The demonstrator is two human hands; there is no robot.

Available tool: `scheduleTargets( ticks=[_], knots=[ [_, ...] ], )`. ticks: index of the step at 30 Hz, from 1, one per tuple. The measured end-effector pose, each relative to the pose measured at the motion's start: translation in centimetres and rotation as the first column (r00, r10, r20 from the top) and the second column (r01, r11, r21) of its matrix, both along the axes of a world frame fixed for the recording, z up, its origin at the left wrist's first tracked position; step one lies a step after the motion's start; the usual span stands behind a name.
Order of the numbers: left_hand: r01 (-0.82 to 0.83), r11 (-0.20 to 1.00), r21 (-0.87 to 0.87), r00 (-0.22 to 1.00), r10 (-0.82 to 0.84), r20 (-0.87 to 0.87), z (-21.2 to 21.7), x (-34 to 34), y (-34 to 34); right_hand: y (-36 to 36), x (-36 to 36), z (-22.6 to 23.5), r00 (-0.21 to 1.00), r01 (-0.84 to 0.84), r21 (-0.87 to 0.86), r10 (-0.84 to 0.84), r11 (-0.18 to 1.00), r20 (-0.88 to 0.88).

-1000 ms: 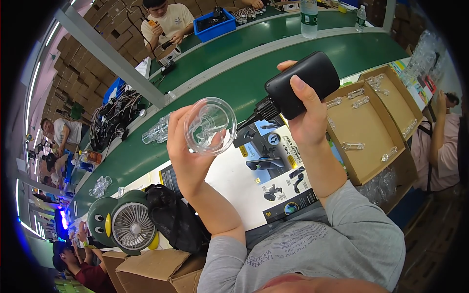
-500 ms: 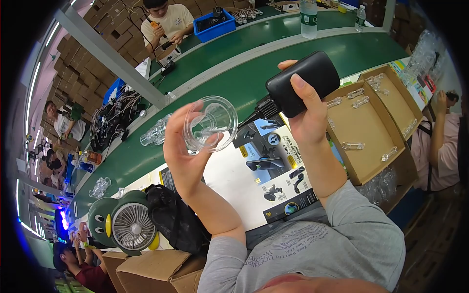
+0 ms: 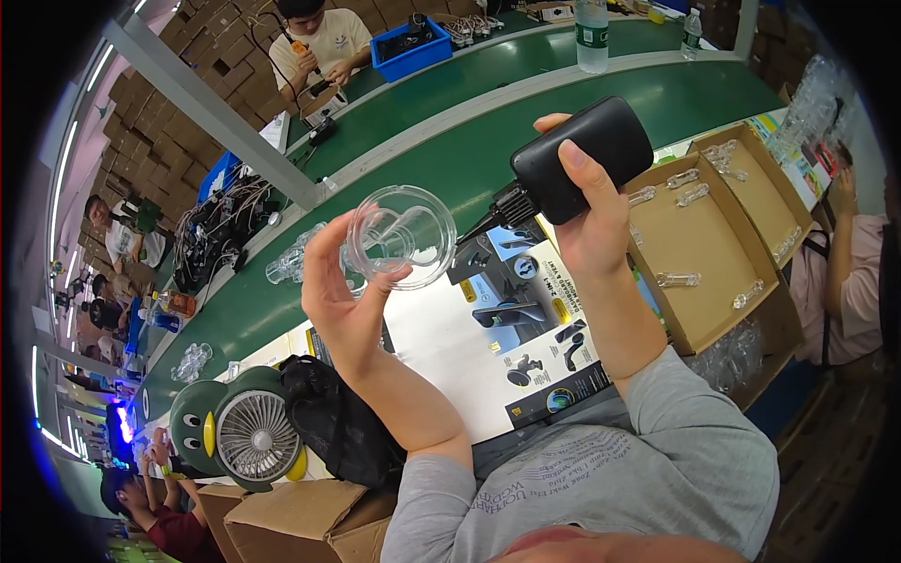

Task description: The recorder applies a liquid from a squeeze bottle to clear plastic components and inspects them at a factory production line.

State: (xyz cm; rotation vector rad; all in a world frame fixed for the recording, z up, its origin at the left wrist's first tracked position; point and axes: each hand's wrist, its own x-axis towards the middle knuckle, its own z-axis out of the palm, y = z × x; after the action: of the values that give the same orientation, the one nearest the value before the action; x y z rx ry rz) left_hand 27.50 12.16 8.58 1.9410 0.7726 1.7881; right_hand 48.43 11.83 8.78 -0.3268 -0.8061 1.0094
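My left hand (image 3: 340,314) is closed on a clear plastic cup-shaped part (image 3: 427,246), fingers and thumb at its side, its round rim tilted up. In my right hand (image 3: 599,225) is a black squeeze bottle (image 3: 601,145) lying on its side, thumb across its upper face. Its thin black nozzle (image 3: 483,223) points down-left, with the tip right at the part's rim; whether they touch I cannot tell. Below both hands lies a white printed card sheet (image 3: 422,347). More clear plastic parts (image 3: 289,265) rest on the green bench (image 3: 375,178) behind my left hand.
Cardboard trays (image 3: 709,319) with several clear tube pieces (image 3: 678,280) are at right. A green fan (image 3: 255,436), black bag (image 3: 338,422) and open carton (image 3: 291,521) stand at near left. Bundled cables (image 3: 221,230) lie far left. Across the bench a person (image 3: 324,52) holds a tool.
My left hand has shifted slightly left and turned the clear part, whose rim now faces up more. My right hand and the bottle have hardly moved.
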Motion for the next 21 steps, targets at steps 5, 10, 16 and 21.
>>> scheduleTargets(
  ticks=[5, 10, 16, 21],
  knots=[
    [-0.009, 1.0, -0.029, 0.998, 0.007, -0.055, -0.3, -0.55, 0.2, -0.03, 0.0, 0.01, 1.0, 0.001, 0.006, -0.001, 1.0, 0.001],
    [-0.042, 0.999, -0.001, 0.997, 0.042, -0.064, 0.02, -0.12, 0.14, 0.0, -0.15, 0.07, 1.0, -0.007, 0.005, 0.007, 1.0, -0.007],
    [-0.024, 1.0, 0.006, 0.99, 0.024, -0.139, -0.06, -0.66, 0.32, 0.04, 0.1, -0.02, 0.998, -0.06, -0.018, 0.059, 0.998, -0.022],
    [0.0, 1.0, -0.006, 0.989, 0.0, -0.148, 0.0, -0.91, 0.09, -0.09, 0.14, 0.19, 0.997, -0.071, -0.028, 0.071, 0.997, -0.01]
  ],
)
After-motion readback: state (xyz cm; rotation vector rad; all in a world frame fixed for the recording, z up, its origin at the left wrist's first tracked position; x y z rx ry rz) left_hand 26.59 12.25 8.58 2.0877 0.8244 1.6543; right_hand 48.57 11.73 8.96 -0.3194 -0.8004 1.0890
